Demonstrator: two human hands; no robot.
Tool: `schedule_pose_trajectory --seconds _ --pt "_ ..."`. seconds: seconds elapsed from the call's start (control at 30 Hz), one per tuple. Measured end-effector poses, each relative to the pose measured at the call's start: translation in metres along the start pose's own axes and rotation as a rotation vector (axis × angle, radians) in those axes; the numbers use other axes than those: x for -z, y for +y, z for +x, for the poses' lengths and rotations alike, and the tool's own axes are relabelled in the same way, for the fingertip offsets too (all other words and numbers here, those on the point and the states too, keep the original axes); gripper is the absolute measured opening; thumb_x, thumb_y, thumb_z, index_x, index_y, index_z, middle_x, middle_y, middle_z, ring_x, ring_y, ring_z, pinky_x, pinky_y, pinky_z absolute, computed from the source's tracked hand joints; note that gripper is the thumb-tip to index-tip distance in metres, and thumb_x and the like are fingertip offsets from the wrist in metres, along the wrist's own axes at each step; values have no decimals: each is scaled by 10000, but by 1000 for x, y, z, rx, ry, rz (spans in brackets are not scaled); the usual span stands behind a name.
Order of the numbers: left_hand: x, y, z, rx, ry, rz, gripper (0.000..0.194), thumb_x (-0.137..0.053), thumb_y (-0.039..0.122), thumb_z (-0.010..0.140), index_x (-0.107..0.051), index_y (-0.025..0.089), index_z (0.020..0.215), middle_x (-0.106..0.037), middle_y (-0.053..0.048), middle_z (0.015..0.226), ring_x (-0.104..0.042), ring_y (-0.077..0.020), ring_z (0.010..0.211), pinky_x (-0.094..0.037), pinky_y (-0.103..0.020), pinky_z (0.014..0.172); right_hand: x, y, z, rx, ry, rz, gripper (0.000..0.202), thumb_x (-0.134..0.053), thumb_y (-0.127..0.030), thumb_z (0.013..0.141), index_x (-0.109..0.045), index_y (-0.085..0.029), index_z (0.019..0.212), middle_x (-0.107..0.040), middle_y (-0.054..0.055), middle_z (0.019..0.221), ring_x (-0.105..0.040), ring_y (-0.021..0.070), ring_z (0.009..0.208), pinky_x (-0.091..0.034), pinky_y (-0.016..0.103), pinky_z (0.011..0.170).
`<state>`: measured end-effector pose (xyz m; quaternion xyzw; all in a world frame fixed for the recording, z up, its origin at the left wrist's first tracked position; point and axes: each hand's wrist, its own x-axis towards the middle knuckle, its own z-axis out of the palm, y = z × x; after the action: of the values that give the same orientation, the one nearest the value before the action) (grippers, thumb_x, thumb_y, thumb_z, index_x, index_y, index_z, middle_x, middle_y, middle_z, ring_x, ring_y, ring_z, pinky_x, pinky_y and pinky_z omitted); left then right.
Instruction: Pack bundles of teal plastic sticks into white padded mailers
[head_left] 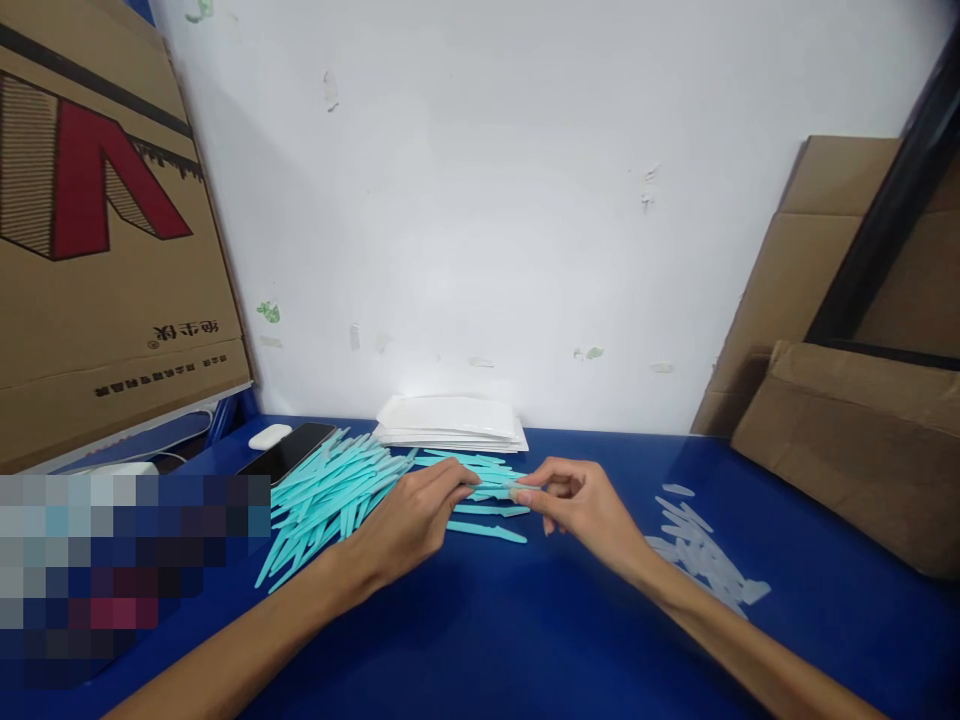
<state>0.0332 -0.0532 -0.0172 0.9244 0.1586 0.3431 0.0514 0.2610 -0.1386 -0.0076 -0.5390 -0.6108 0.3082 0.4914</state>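
Observation:
Between my two hands is a slim teal eyebrow razor [496, 486], held level over the table. My left hand [424, 505] is closed in a pinch on its left part. At its right end, the thumb and forefinger of my right hand [574, 495] are pinched together; whether a cap sits there I cannot make out. Just beneath lie several loose teal razors [491, 531], roughly side by side. A larger heap of teal razors [337, 490] spreads left of my left hand. Translucent plastic blade caps [697, 550] are scattered to the right of my right hand.
White flat packets [454, 420] are stacked against the wall. A black phone [292, 452] and a white earphone case [270, 437] lie at the back left of the blue table [525, 640]. Cardboard boxes [112, 250] stand left, and more cardboard [847, 460] leans at right.

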Motion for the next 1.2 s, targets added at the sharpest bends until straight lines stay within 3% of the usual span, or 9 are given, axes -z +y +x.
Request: schedule_pose_trajectory --seconds 0.13,0.23,0.37,0.47,0.6,0.83,1.0,1.1,1.2 --pt "-2 1 3 5 -100 137 278 -353 190 1040 -588 207 1187 -654 -65 1016 -620 -180 868 -476 -297 757 2 3 3 53 -49 -66 321 -754 -515 790 -747 -196 824 -635 -2 532 -575 154 480 -399 258 468" --pt "8 2 10 51 -208 365 286 -375 85 975 -631 185 1057 -664 -80 950 -616 -231 865 -467 -363 789 9 5 8 111 -69 -184 304 -727 -491 822 -752 -240 992 -760 33 843 -655 169 560 -491 285 531" --pt "39 -8 17 366 -267 699 304 -392 -38 818 -637 140 853 -658 -134 801 -628 -308 847 -457 -410 765 25 6 15 160 97 -323 256 -675 -465 870 -741 -264 1013 -775 23 920 -649 163 521 -532 318 563" --pt "63 -23 12 659 -219 770 233 -434 53 846 -650 139 820 -665 -156 769 -648 -308 798 -466 -391 732 34 9 17 168 160 -387 252 -644 -486 889 -736 -262 959 -781 24 919 -635 166 477 -523 327 545" --pt "77 -41 1 823 -233 815 203 -468 156 858 -665 132 813 -686 -189 800 -670 -322 791 -476 -371 685 37 13 17 192 142 -563 284 -539 -497 954 -720 -298 1044 -783 8 848 -649 186 490 -514 337 580" --pt "71 -44 -5 847 -255 809 226 -467 194 853 -684 132 869 -705 -200 844 -688 -314 799 -495 -366 678 36 15 16 269 110 -752 286 -467 -438 993 -672 -311 1147 -781 9 864 -714 234 670 -484 325 614" --pt "68 -32 5 754 -309 871 269 -397 204 927 -650 127 881 -672 -179 901 -681 -345 864 -481 -364 654 39 15 17 268 127 -789 225 -495 -401 984 -647 -320 1130 -760 1 941 -690 205 659 -472 322 626" --pt "62 -25 12 627 -224 845 294 -331 236 982 -608 144 951 -627 -132 942 -666 -263 756 -443 -303 589 41 15 19 264 157 -783 196 -522 -407 965 -596 -287 1102 -705 29 975 -663 183 628 -471 318 612" --pt "52 -20 13 473 -122 764 257 -346 274 985 -553 154 1078 -549 -140 1139 -581 -157 567 -387 -282 495 43 19 20 227 223 -759 233 -506 -442 962 -536 -267 1113 -623 61 1038 -638 158 568 -492 325 596"
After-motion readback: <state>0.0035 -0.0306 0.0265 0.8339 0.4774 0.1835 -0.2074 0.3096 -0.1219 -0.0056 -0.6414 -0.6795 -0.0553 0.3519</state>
